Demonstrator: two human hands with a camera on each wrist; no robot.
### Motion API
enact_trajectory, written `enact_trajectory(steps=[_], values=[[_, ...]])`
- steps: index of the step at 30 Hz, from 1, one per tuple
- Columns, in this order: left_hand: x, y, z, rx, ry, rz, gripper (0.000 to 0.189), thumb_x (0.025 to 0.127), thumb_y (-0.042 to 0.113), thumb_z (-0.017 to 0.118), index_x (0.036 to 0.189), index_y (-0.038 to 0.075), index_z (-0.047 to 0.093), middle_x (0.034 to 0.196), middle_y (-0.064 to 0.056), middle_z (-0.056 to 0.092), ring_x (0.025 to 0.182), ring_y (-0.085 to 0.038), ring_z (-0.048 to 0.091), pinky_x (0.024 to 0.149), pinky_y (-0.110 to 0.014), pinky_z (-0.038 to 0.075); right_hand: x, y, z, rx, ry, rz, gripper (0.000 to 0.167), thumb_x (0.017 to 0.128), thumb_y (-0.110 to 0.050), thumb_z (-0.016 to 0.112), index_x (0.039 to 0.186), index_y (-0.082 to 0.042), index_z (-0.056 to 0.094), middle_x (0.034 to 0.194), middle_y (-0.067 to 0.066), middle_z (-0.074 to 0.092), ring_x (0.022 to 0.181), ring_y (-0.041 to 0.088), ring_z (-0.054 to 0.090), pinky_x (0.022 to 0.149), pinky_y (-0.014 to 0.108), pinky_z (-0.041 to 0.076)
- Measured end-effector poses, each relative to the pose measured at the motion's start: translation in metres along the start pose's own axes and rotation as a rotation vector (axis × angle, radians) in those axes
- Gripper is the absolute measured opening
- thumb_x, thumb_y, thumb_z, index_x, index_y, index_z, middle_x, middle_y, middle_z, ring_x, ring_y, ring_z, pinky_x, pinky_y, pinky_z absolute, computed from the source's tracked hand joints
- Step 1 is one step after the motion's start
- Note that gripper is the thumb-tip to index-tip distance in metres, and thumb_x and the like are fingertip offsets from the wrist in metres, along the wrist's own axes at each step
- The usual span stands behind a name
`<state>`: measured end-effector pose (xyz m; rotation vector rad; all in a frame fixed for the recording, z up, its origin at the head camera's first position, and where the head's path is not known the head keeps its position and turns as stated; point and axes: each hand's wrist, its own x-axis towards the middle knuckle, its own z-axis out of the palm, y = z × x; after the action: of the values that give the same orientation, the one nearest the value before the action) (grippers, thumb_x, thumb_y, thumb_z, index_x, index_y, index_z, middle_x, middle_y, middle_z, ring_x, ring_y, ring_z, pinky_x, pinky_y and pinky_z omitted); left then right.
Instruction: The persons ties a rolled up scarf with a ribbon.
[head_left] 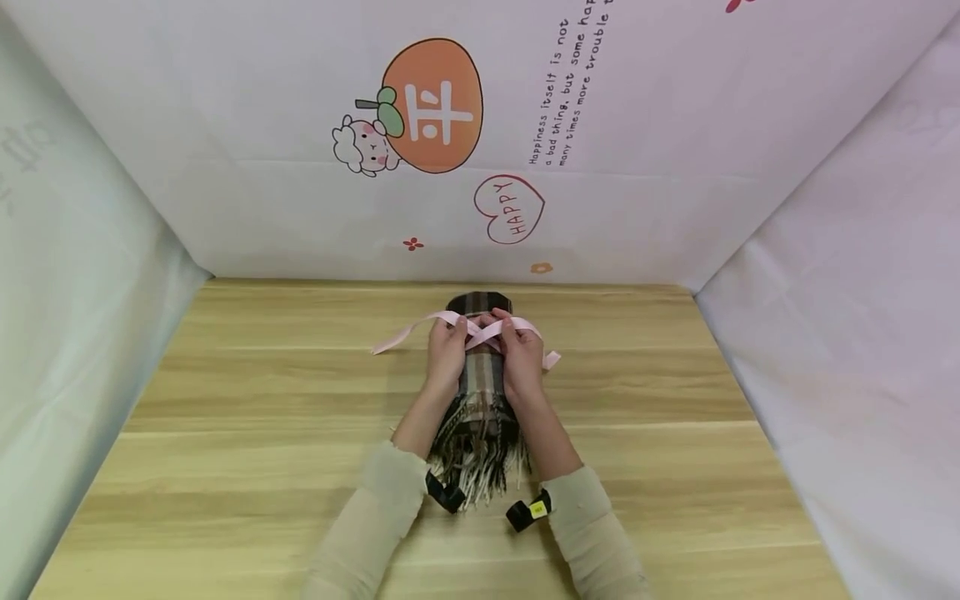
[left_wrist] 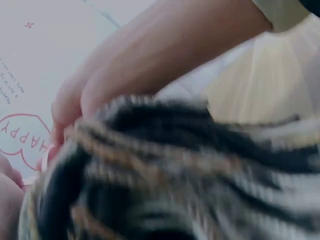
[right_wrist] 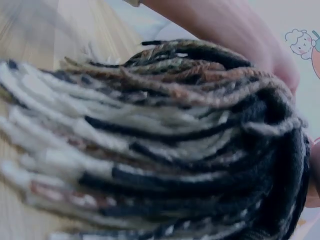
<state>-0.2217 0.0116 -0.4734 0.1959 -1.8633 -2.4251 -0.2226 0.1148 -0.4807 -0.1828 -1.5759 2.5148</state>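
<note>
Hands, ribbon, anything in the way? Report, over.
Left hand and right hand both pinching ribbon. Ribbon crossed over rolled scarf, no finished bow showing. Fringe crowds both wrist views; no obstacle seen at the hands.

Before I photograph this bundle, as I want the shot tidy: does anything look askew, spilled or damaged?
The printed backdrop stands out: its HAPPY heart and lettering lie sideways, as if the sheet were hung turned. On the table, nothing looks spilled or damaged; the pink ribbon crosses over the rolled plaid cloth.
</note>
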Motion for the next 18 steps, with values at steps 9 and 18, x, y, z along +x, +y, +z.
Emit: enact_trajectory(steps=[9, 18], values=[[0.001, -0.002, 0.009, -0.267, 0.057, -0.089, 0.035, 0.109, 0.013, 0.038, 0.121, -0.011, 0.06, 0.125, -0.028, 0.065, 0.123, -0.031, 0.063, 0.106, -0.04, 0.049, 0.003, -0.003, 0.01, 0.184, 0.122, 0.096, 0.035, 0.108, -0.017, 0.04, 0.122, 0.012, 0.056, 0.112, 0.019, 0.072, 0.117, 0.034, 0.066, 0.091, 0.032, 0.058], [0.01, -0.007, -0.008, -0.703, 0.138, -0.273, 0.046, 0.109, 0.019, 0.029, 0.141, -0.012, 0.044, 0.143, -0.031, 0.05, 0.136, -0.038, 0.05, 0.116, -0.048, 0.037, 0.011, -0.005, 0.002, 0.446, 0.19, 0.221, 0.038, 0.109, -0.019, 0.03, 0.128, 0.01, 0.045, 0.144, 0.032, 0.046, 0.137, 0.04, 0.049, 0.114, 0.045, 0.041]])
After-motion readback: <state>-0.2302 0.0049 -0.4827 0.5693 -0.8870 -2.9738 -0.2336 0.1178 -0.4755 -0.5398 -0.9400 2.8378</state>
